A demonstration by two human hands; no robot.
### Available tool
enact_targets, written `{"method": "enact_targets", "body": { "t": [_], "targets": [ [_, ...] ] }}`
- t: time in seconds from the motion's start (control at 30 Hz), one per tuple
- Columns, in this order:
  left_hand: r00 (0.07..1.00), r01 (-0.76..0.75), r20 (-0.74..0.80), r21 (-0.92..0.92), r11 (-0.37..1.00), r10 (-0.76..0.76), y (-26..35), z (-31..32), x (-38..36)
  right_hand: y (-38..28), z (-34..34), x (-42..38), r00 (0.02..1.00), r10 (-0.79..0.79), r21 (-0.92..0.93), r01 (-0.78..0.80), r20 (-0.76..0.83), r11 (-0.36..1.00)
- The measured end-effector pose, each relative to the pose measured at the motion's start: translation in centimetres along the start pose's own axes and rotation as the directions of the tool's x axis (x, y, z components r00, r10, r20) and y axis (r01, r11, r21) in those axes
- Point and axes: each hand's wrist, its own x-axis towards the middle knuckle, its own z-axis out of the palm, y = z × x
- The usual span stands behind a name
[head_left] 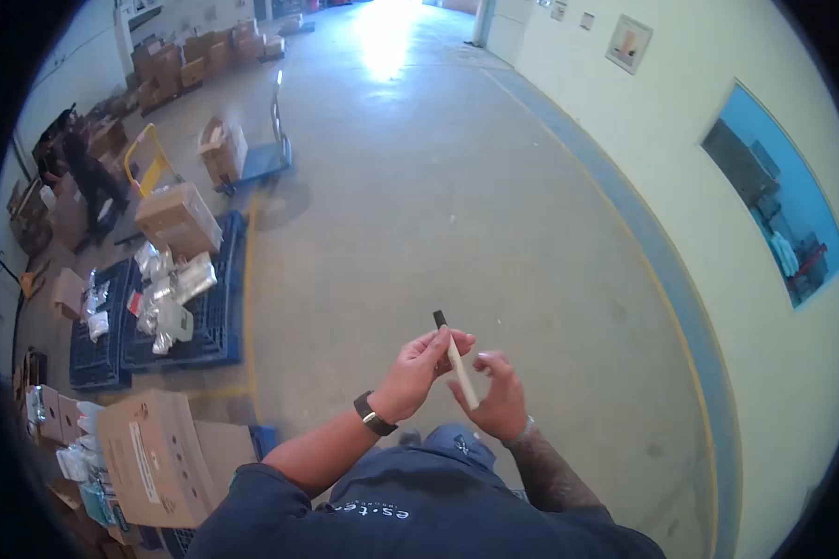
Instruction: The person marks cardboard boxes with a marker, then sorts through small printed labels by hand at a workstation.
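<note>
In front of my body, my left hand [418, 371] grips a slim marker [464, 380] with a pale body and a dark cap. The thumb and fingers close around it just below the cap, which points up and away from me. Beside the lower end is my right hand [502, 402], its fingers bent and apart. Its thumb lies close to the marker's pale end; whether it touches cannot be made out. A black watch sits on my left wrist, and a band circles the right.
To the left, blue pallets [230, 307] hold silver-wrapped packages [165, 296] and a carton [179, 221]. A large open carton [149, 456] stands near my left elbow. Farther off are a loaded blue trolley [266, 160] and a person in dark clothes [86, 168]. A wall [662, 140] runs along the right.
</note>
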Motion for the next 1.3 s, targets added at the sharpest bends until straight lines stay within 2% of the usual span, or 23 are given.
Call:
{"method": "enact_targets", "body": {
  "t": [0.1, 0.17, 0.27, 0.3, 0.33, 0.43, 0.5, 0.57, 0.63, 0.7, 0.8, 0.87, 0.9, 0.93, 1.0, 1.03, 1.07, 1.1, 1.13, 1.17, 1.23, 1.27, 1.3],
  "targets": [
    [0.99, 0.019, -0.138, 0.01, 1.0, -0.017, 4.8, -3.0, 7.9, 8.6, 0.5, 3.3, 0.942, 0.263, -0.088, -0.25, 0.207, 0.964],
    [0.975, -0.025, -0.22, 0.021, 0.999, 0.029, 6.6, -6.6, 14.2, 17.4, 0.8, 4.4, 0.822, 0.353, -0.166, -0.312, 0.446, 0.935],
    [0.925, -0.078, -0.36, 0.122, 0.989, 0.117, 6.1, -15.6, 24.8, 28.0, 2.0, 8.5, 0.768, 0.353, -0.199, -0.292, 0.534, 0.936],
    [0.891, -0.068, -0.429, 0.2, 0.977, 0.149, 5.2, -18.6, 27.3, 31.0, 2.4, 10.4, 0.698, 0.401, -0.228, -0.331, 0.594, 0.915],
    [0.842, 0.012, -0.523, 0.258, 0.966, 0.129, 5.8, -20.4, 29.8, 34.1, 2.8, 13.4, 0.625, 0.44, -0.263, -0.36, 0.645, 0.895],
    [0.626, 0.37, -0.778, 0.36, 0.856, 0.057, 3.1, -28.0, 34.7, 43.0, 5.7, 23.5, 0.658, 0.344, -0.261, -0.224, 0.671, 0.939],
    [0.361, 0.534, -0.933, 0.213, 0.818, 0.008, 0.0, -33.0, 36.4, 45.9, 8.3, 32.0, 0.659, 0.276, -0.237, -0.149, 0.7, 0.96],
    [0.313, 0.684, -0.95, 0.22, 0.696, -0.007, 1.5, -33.2, 36.1, 48.6, 10.2, 40.7, 0.658, 0.231, -0.244, -0.074, 0.716, 0.967],
    [0.226, 0.745, -0.973, 0.209, 0.633, 0.054, 1.9, -34.6, 37.1, 50.8, 14.2, 48.6, 0.691, 0.119, -0.027, -0.143, 0.713, 0.989],
    [0.109, 0.822, -0.993, 0.061, 0.566, -0.052, 1.2, -38.4, 38.9, 54.2, 18.1, 54.9, 0.667, 0.101, -0.028, -0.12, 0.738, 0.992],
    [0.12, 0.867, -0.991, 0.078, 0.492, -0.054, 3.5, -41.3, 44.0, 60.2, 23.9, 61.5, 0.696, 0.052, -0.013, -0.061, 0.717, 0.998],
    [0.124, 0.945, -0.979, 0.068, 0.32, -0.16, 6.2, -43.0, 49.0, 63.6, 24.9, 65.8, 0.719, 0.051, -0.028, -0.043, 0.693, 0.999],
    [0.195, 0.944, -0.966, 0.138, 0.299, -0.171, 7.6, -44.5, 52.5, 65.1, 24.3, 69.5, 0.779, 0.062, -0.027, -0.059, 0.624, 0.998],
    [0.261, 0.939, -0.948, 0.206, 0.275, -0.183, 10.0, -46.1, 56.5, 65.2, 23.5, 74.2, 0.832, 0.075, -0.021, -0.076, 0.55, 0.997],
    [0.298, 0.93, -0.934, 0.238, 0.28, -0.196, 12.9, -51.3, 64.3, 64.6, 18.6, 84.1, 0.973, -0.163, -0.025, 0.169, 0.162, 0.985],
    [0.38, 0.917, -0.901, 0.336, 0.216, -0.21, 20.1, -49.0, 69.6, 65.0, 14.7, 88.7, 0.979, -0.179, -0.088, 0.188, 0.097, 0.978],
    [0.487, 0.863, -0.871, 0.468, 0.189, -0.062, 23.1, -50.3, 74.1, 65.7, 11.1, 92.2, 0.974, -0.212, -0.115, 0.202, -0.079, 0.973],
    [0.541, 0.836, -0.838, 0.526, 0.154, -0.072, 27.0, -51.6, 79.1, 66.7, 7.2, 94.9, 0.92, -0.279, -0.183, 0.235, -0.276, 0.955],
    [0.587, 0.783, -0.804, 0.593, 0.19, 0.092, 29.7, -53.0, 83.5, 61.7, 5.5, 101.0, 0.663, -0.619, -0.179, 0.609, -0.421, 0.773],
    [0.638, 0.72, -0.75, 0.662, 0.208, 0.176, 32.2, -55.1, 87.9, 58.8, 4.7, 103.7, 0.682, -0.606, -0.176, 0.593, -0.409, 0.786],
    [0.65, 0.664, -0.719, 0.694, 0.277, 0.246, 38.5, -54.9, 94.3, 54.7, 3.6, 107.0, 0.167, -0.938, -0.17, 0.959, -0.303, 0.225],
    [0.649, 0.644, -0.714, 0.7, 0.309, 0.264, 40.8, -55.5, 97.9, 53.9, 3.3, 107.3, -0.158, -0.949, -0.142, 0.982, -0.271, -0.123],
    [0.635, 0.656, -0.73, 0.682, 0.324, 0.252, 41.2, -56.9, 100.5, 55.6, 4.8, 109.8, -0.154, -0.948, -0.117, 0.985, -0.28, -0.125]
  ]
}}
